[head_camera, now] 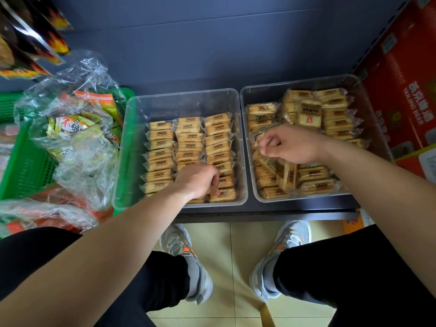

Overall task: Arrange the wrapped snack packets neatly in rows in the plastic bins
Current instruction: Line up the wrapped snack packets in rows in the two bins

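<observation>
Two clear plastic bins stand side by side on a dark shelf. The left bin [181,97] holds yellow wrapped snack packets [160,151] in three neat rows. My left hand [198,179] reaches into its near right corner, fingers curled on a packet [223,195] in the right row. The right bin [295,87] holds packets in a loose heap [313,174], with stacked ones at the back [335,112]. My right hand [286,145] hovers over the heap's left side, fingers curled round a packet [256,138] that it partly hides.
A green basket [26,166] with crinkled clear bags of other snacks [77,135] sits left of the bins. Red cartons [405,90] stand at the right. Dark shelf wall [212,43] rises behind. My knees and shoes are over a tiled floor [236,267] below the shelf edge.
</observation>
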Demonstrator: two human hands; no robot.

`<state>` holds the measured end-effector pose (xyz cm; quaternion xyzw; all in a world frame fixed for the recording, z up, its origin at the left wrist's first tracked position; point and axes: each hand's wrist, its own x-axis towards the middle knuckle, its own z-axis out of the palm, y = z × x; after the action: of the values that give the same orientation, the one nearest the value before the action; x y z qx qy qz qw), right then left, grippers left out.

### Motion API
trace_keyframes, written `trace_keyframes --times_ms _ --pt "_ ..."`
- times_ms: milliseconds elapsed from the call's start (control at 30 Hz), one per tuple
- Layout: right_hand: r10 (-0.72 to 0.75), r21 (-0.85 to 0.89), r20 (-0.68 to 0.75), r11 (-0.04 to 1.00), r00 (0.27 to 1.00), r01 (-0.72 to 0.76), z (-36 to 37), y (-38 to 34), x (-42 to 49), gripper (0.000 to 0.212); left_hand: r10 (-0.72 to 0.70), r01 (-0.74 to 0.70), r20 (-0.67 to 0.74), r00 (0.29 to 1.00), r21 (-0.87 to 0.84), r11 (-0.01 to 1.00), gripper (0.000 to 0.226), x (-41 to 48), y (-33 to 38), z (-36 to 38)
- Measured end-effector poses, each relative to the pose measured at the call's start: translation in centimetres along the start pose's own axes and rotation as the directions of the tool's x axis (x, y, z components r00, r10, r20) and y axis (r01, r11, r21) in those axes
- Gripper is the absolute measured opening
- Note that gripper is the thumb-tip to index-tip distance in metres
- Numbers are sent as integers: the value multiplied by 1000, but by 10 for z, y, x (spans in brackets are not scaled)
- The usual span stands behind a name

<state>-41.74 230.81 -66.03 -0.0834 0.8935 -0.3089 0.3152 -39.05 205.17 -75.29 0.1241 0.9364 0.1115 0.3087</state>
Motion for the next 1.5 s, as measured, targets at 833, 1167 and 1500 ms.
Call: trace_keyframes --times_ms 833,1167,1500 --pt "152 14 -129 988 980 -151 -22 -2 -35 18 67 -80 -70 995 -196 977 14 -70 33 -97" --pt "-14 435 -206 895 979 104 -20 -68 -43 17 134 -249 -233 963 -589 769 71 -103 72 -105" --pt "-70 455 -92 884 993 105 -23 -51 -11 64 13 -153 -232 973 -598 787 50 -72 52 -109"
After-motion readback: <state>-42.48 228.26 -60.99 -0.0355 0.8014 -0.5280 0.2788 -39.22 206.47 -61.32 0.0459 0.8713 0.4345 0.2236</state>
